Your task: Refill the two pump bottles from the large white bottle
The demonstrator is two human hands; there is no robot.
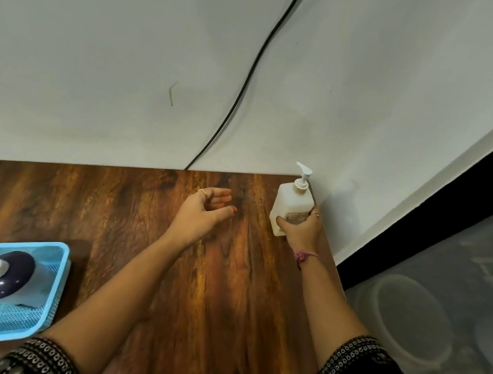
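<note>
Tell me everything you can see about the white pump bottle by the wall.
The white pump bottle is squarish, seemingly plastic, with a white pump head whose nozzle points left and a faded label low on its front. It stands upright at the wooden table's far right corner, near the wall. The right hand grips its lower body; its pump is still on.

glossy wood-grain table; matt white plastic pump bottle; perforated blue plastic basket; matt wall.
</note>
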